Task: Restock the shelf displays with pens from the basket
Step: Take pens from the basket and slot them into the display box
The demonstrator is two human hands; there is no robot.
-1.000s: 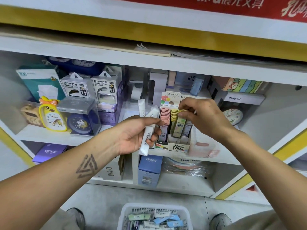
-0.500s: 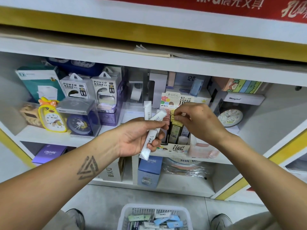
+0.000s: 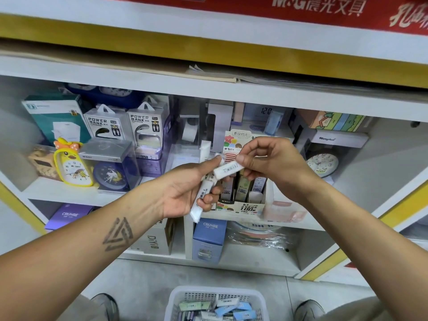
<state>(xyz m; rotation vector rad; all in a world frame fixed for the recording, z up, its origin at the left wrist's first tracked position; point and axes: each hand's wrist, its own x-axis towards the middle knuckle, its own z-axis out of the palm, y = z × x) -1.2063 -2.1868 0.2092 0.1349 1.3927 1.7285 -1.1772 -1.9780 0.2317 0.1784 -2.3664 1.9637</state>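
My left hand grips a small bundle of white pen packs in front of the shelf. One white pack with a barcode sticks out of the bundle to the right, and my right hand pinches its end between thumb and fingers. Behind both hands a cardboard display box stands on the shelf with upright packs in pink, green and white. A white basket on the floor at the bottom holds several pastel packs.
Power bank boxes, a yellow duck clock and a blue clock stand on the shelf at left. A round clock is at right. Blue and purple CRUHRE boxes fill the lower shelf. My shoes flank the basket.
My right hand has left the display box, where it set a green pack, and come back to the bundle, now pinching a white pack. My left hand has barely moved.
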